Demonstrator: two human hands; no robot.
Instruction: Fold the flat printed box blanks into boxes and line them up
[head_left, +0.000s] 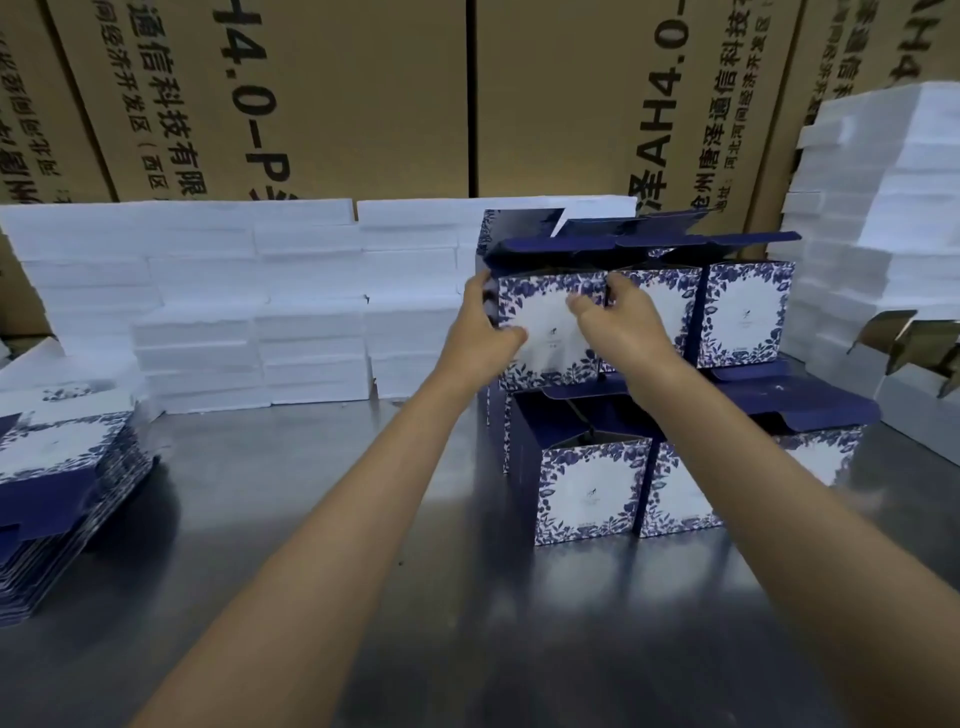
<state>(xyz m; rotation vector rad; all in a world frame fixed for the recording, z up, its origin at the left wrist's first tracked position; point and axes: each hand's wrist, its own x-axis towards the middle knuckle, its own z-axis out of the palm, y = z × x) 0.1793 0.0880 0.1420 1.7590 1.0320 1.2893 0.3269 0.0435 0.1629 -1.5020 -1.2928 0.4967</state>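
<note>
At the far left of the steel table (322, 519) lay the stack of flat blanks (62, 499), blue-and-white printed, partly cut off by the frame edge and well apart from both hands. Behind it ran a low wall of white foam slabs (208, 301), with large brown cartons (337, 93) standing behind those.

The left hand (480, 332) was curled round the left edge of the folded box (550, 327), thumb on the printed front and fingers wrapped out of sight round the side. The right hand (618, 317) gripped the same box at its upper right corner, fingertips hooked over the open rim. So both hands were grasping the one box, each at about the same reach from it, with the box straight ahead between them and its lid flap (550, 252) standing up and back.

That box sat as the leftmost of an upper row, touching its neighbour (748, 312) on the right and resting on the lower row of boxes (592, 488). The coming move probably turned on squaring its right face flush against that neighbour. Whether its bottom sat fully down could not be told, since the forearms covered that seam. The middle upper box was mostly hidden behind the right hand. At the far right rose another foam stack (883, 208).
</note>
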